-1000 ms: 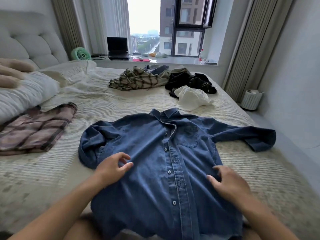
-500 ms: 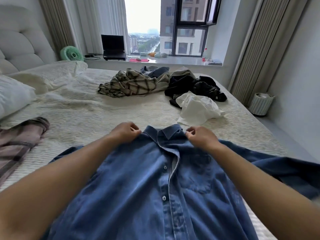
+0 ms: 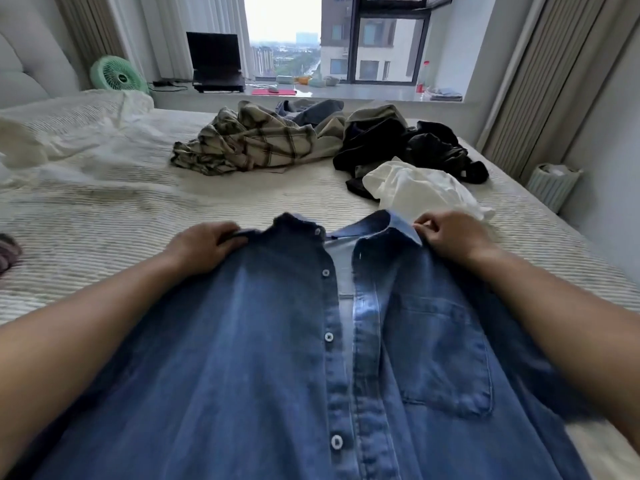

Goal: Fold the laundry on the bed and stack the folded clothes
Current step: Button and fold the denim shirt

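Both hands — left hand, right hand — grip the denim shirt shoulders.

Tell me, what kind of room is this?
Most likely a bedroom in a high-rise flat: a bed with a padded headboard, loose laundry, and a window overlooking city buildings.

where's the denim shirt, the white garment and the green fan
denim shirt [image 3: 263,341], head view, on its front panel left of the buttons
white garment [image 3: 415,192], head view, on the middle of the crumpled cloth
green fan [image 3: 116,76], head view, on its round grille
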